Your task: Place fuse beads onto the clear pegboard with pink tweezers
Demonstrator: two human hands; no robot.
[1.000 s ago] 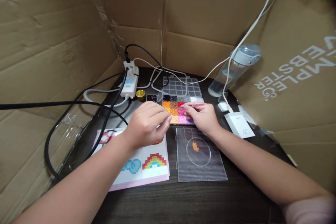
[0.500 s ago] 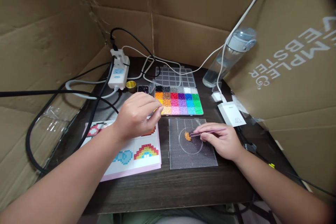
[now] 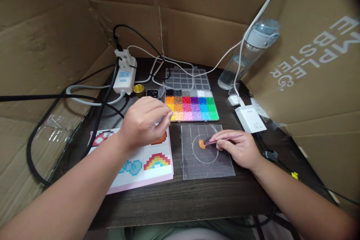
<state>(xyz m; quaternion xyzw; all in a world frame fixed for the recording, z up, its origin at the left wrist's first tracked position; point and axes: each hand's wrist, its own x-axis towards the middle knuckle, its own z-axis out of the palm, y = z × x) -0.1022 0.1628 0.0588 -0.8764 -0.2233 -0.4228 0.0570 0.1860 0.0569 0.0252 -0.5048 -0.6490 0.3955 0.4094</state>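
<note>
Pink tweezers are pinched in my right hand, their tips at a small cluster of orange beads. These beads sit on a clear pegboard, within a circle marked on it. Whether the tips hold a bead is too small to tell. My left hand hovers over the pattern sheet, thumb and fingertips pinched together near the bead box; anything between them cannot be made out. The sheet carries pixel pictures, among them a rainbow. Behind the board lies the open bead box, its compartments sorted by colour.
A power strip with black and white cables stands at the back left, near a small gold cup. At the right are a tilted water bottle and a white charger box. Cardboard walls surround the dark table.
The tweezers' tips have tilted down slightly at the orange beads. My left hand stays pinched in nearly the same place. The whole view has shifted a little.
</note>
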